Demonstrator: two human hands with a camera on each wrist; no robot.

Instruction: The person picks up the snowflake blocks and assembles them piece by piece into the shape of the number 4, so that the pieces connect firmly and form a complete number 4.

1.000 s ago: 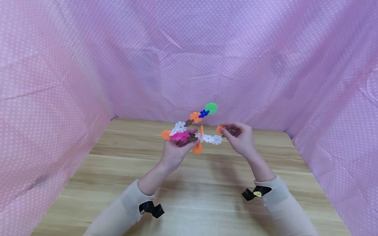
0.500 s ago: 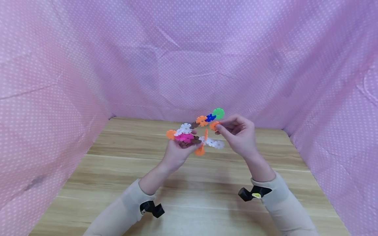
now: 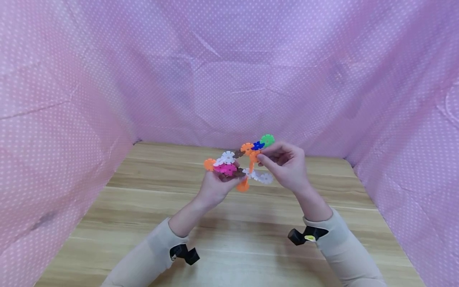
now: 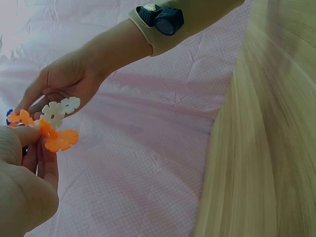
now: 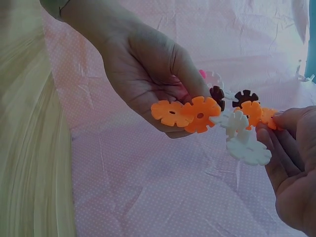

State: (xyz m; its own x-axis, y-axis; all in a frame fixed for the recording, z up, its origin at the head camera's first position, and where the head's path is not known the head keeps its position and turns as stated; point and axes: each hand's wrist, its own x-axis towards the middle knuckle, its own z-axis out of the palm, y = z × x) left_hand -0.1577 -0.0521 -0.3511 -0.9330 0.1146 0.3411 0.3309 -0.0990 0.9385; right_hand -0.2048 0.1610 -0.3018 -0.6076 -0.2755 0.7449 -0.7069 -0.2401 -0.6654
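Note:
In the head view my left hand (image 3: 216,187) holds a chain of interlocking notched plastic discs above the table. Its pink disc (image 3: 226,169) lies by the fingers, and white, brown, orange and blue discs run up to a green disc (image 3: 267,140). A short white branch (image 3: 265,178) sticks out to the right. Between thumb and fingers, my right hand (image 3: 288,169) pinches an orange disc (image 3: 254,156). That disc meets the upright orange disc (image 5: 253,114) in the right wrist view; whether their notches interlock I cannot tell. Two more orange discs (image 5: 200,114) hang by the left thumb.
A wood-grain table (image 3: 229,247) lies below both hands. Pink dotted cloth (image 3: 229,91) hangs behind it and along both sides. A black wrist camera sits on each sleeve, the left one (image 3: 184,254) and the right one (image 3: 305,236).
My right hand has moved left, bringing its orange disc from beyond the white branch to the upright orange disc. The held chain has shifted slightly right.

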